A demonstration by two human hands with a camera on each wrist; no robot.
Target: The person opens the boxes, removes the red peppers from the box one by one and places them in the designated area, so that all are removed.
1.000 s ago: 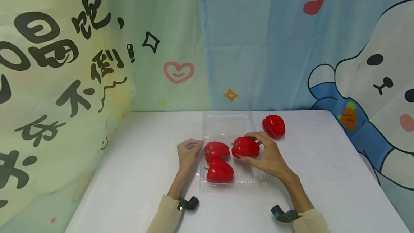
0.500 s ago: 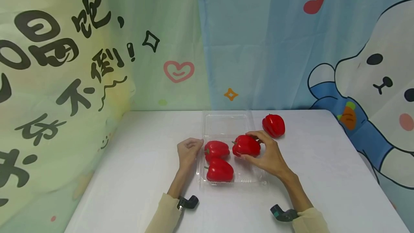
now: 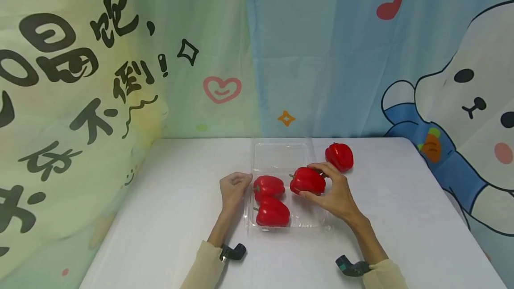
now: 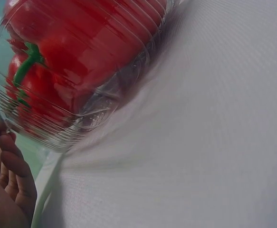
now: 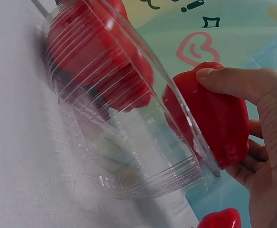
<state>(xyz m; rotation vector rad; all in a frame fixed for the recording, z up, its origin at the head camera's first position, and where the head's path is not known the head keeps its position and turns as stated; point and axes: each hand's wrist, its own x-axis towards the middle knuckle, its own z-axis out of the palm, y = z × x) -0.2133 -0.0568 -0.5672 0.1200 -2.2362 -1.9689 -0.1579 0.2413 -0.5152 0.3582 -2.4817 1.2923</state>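
Pastel cartoon-printed curtain [image 3: 192,8] backs the white worktop [image 3: 172,204]. Head view: the right hand [image 3: 336,195] grips a glossy red bell pepper [image 3: 307,181], shifted slightly rightward over the clear plastic container [image 3: 307,218]; placement seems unfinished. Left wrist: the left hand [image 4: 9,183] pinches the container's edge. Right wrist: thumb across pepper.

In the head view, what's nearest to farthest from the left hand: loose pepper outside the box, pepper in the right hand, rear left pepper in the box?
1. Rear left pepper: in the box, just right of the left hand.
2. Held pepper: farther right, in the right hand.
3. Loose pepper: farthest right, on the table.
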